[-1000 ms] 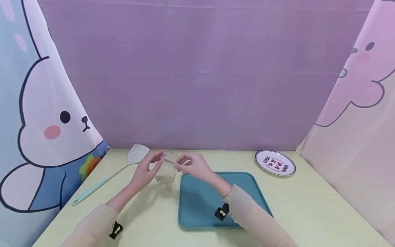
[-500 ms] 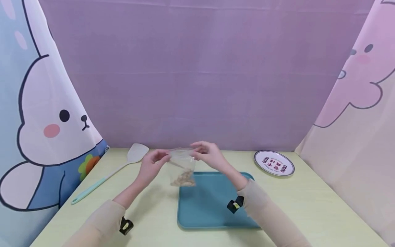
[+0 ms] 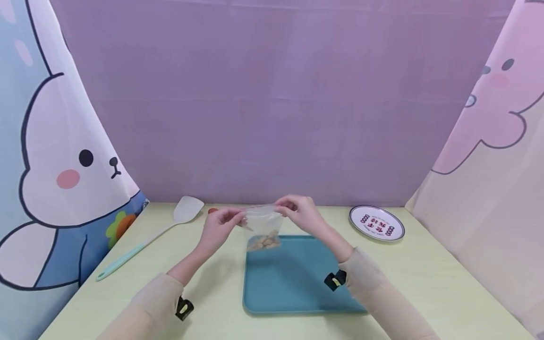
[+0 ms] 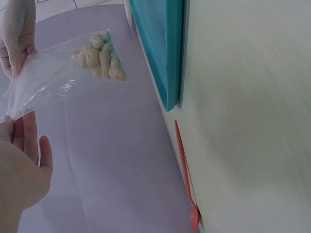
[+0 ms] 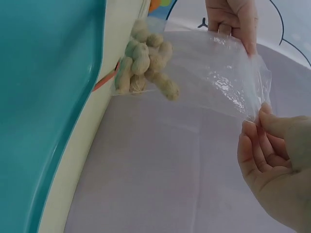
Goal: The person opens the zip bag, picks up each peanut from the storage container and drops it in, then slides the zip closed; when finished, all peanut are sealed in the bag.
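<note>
A clear plastic bag (image 3: 262, 222) hangs between my two hands, above the far left part of the blue tray. Unshelled peanuts (image 5: 146, 60) lie gathered at the bottom of the bag. My left hand (image 3: 218, 229) pinches its upper left corner between thumb and fingers. The upper right corner is pinched by my right hand (image 3: 302, 215). In the left wrist view the bag (image 4: 53, 77) is stretched, with creases running toward the fingers, and the peanuts (image 4: 101, 57) sit at the far end.
Below the bag lies the blue tray (image 3: 293, 283). A white spatula with a mint handle (image 3: 127, 257) rests at the left, and a white oval plate (image 3: 377, 224) at the back right. Behind my left hand lies a red spoon (image 4: 187, 179). A purple curtain (image 3: 272, 104) hangs behind the table.
Both hands have moved right with the bag, from left of the tray to over its far left part. They have spread apart, pulling the bag's top wider. The red spoon's end now shows.
</note>
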The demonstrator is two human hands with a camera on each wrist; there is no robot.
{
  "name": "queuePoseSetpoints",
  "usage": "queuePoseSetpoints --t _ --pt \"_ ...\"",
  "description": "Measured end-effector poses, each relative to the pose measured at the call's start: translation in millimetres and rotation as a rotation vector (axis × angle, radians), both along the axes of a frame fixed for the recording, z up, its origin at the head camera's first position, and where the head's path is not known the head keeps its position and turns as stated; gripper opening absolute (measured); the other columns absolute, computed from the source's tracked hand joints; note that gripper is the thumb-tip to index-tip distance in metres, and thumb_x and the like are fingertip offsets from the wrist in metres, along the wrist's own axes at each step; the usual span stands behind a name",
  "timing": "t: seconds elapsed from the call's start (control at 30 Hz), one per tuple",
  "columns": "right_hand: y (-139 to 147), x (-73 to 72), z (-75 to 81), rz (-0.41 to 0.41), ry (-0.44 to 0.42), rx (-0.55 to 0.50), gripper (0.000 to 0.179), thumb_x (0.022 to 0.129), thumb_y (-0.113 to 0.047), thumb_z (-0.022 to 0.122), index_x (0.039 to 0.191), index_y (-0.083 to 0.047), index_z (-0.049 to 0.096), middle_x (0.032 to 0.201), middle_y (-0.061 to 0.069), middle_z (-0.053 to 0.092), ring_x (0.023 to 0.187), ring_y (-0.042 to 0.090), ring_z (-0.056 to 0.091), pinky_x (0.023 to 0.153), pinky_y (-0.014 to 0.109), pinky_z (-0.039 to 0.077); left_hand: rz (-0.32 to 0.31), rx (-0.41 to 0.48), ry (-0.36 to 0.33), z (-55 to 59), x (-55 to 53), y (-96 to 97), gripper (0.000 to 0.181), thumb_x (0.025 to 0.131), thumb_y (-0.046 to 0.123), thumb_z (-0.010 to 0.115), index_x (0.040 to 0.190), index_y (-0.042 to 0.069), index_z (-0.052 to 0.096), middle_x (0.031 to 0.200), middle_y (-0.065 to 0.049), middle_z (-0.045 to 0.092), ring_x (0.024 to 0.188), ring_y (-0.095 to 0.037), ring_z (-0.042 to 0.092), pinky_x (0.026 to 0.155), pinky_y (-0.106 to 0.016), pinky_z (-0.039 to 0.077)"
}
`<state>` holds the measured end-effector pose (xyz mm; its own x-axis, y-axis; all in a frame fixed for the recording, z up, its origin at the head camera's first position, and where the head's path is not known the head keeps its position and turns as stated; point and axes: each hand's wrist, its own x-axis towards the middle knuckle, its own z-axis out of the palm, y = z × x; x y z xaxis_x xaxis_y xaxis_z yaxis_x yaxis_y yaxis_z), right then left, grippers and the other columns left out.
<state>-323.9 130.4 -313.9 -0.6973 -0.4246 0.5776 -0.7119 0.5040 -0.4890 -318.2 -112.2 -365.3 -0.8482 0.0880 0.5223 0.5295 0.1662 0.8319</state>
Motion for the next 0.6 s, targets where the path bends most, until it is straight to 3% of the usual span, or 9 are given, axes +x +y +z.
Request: queuePoseSetpoints --t 0.13,0.33,0.6 --pt "7.6 -0.5 1.3 0.016 -0.026 0.03 0.013 0.09 -0.016 0.063 0.097 -0.008 0.07 0.078 0.001 0.067 0.065 0.008 0.059 0.055 0.022 0.049 -0.011 -0.036 0.008 2.4 2.7 4.5 0.022 0.085 0.023 0.07 0.096 0.005 0.07 0.081 -0.012 0.072 0.071 -0.011 0.068 0.065 -0.021 0.054" --pt "17.3 -2.1 0.1 0.046 -0.07 0.043 0.014 0.089 -0.015 0.064 0.098 -0.006 0.069 0.081 0.005 0.067 0.069 0.018 0.062 0.059 0.022 0.051 -0.021 -0.072 0.028 -3.2 0.4 9.8 0.02 0.084 0.027 0.07 0.094 0.009 0.07 0.082 -0.008 0.072 0.076 -0.02 0.069 0.067 -0.023 0.055" --pt "24.0 -1.0 -1.4 0.064 -0.13 0.032 0.017 0.09 -0.016 0.063 0.101 -0.005 0.069 0.083 0.008 0.067 0.071 0.018 0.06 0.062 0.024 0.051 -0.033 -0.077 -0.018 -2.0 1.1 17.7 0.022 0.085 0.021 0.069 0.098 0.003 0.069 0.091 -0.016 0.07 0.071 -0.003 0.065 0.067 -0.022 0.055"
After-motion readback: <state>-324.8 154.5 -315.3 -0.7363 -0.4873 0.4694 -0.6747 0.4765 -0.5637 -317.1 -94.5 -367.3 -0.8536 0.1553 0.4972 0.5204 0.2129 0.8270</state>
